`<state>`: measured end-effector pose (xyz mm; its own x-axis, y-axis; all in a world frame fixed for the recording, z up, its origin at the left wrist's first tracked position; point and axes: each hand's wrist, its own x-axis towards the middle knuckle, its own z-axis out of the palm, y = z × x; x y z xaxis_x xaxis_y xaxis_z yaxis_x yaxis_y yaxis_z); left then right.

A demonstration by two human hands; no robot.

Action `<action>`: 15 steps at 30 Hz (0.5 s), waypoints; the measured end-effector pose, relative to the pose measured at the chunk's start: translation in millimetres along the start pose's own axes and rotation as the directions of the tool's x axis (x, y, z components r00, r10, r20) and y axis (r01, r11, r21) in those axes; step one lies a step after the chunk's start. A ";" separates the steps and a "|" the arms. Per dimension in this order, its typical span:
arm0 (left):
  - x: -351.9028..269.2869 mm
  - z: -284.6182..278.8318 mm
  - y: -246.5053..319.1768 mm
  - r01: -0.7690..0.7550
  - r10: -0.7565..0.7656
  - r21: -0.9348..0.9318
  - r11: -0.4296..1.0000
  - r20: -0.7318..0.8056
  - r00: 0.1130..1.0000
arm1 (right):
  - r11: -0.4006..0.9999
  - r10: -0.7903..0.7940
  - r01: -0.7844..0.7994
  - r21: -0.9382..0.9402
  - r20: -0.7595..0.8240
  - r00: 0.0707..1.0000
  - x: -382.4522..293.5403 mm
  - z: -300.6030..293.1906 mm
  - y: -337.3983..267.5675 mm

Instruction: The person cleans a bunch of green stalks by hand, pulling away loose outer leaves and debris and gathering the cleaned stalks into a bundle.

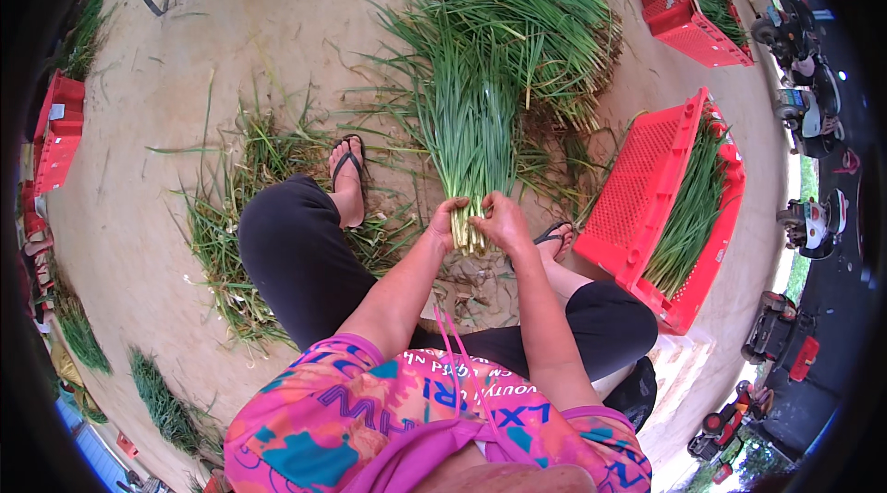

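Note:
A thick bunch of long green chives (468, 126) lies with its leaves pointing away from me and its pale stem ends toward me. My left hand (443, 224) grips the left side of the stems just above their ends, thumb across the top. From the right, my right hand (506, 221) closes on the same stems with bent thumb and fingers. Part of each hand's grip is hidden by the stems. Beyond the bunch rises a large heap of chives (527, 8), its root ends turned to the right.
A red plastic crate (641, 181) with chives inside leans near my right foot. Another red crate (682, 8) stands farther back, beside a partly visible person. Discarded leaves (229, 236) litter the floor (159, 91) around my left foot. Parked scooters (814, 223) line the right side.

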<state>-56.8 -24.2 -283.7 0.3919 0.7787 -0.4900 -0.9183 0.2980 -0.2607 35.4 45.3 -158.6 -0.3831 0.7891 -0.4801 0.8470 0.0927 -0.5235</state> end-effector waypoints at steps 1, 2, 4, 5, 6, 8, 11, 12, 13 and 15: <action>-2.7 6.9 0.9 0.027 -0.028 0.023 0.999 0.018 0.999 | 0.999 0.014 -0.014 0.037 0.004 1.000 -2.0 3.6 5.0; 4.0 -4.9 0.1 0.042 -0.042 -0.012 0.999 -0.021 0.999 | 0.996 0.042 -0.043 0.075 0.010 0.999 -1.7 4.5 10.9; 3.2 -6.3 1.3 -0.001 0.000 -0.023 1.000 -0.038 0.999 | 0.984 0.086 -0.089 0.154 0.029 0.996 0.1 2.1 11.1; 3.0 -7.0 2.4 -0.024 0.022 -0.029 0.999 -0.046 0.999 | 0.999 -0.012 0.015 0.052 -0.055 0.998 1.9 3.9 10.8; 2.1 -4.7 2.2 -0.021 0.020 -0.038 0.999 -0.030 0.999 | 0.993 -0.110 0.103 -0.058 -0.133 0.985 1.9 4.0 8.9; -0.1 -0.6 2.3 -0.022 0.020 -0.039 0.999 -0.040 0.999 | 0.914 -0.333 0.256 -0.314 -0.220 0.917 1.5 3.5 6.0; -3.2 6.9 -0.8 -0.027 0.024 -0.054 0.998 -0.053 0.998 | 0.871 -0.264 0.171 -0.460 -0.146 0.953 6.5 14.8 5.4; -3.1 5.8 -0.6 -0.036 0.032 -0.064 0.997 -0.061 0.998 | 0.875 -0.259 0.160 -0.457 -0.162 0.952 8.8 21.2 5.7; -4.0 6.8 -0.4 -0.044 0.039 -0.075 0.996 -0.070 0.997 | 0.880 -0.259 0.162 -0.446 -0.166 0.952 10.2 23.4 8.6; -0.7 -0.4 0.7 -0.011 0.010 -0.075 0.997 -0.011 1.000 | 0.892 -0.256 0.165 -0.422 -0.170 0.951 12.5 25.8 14.2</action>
<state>-57.8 -24.8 -283.8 0.3832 0.7755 -0.5018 -0.9156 0.2475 -0.3168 33.1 40.8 -190.2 -0.5188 0.8305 -0.2027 0.8475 0.4686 -0.2492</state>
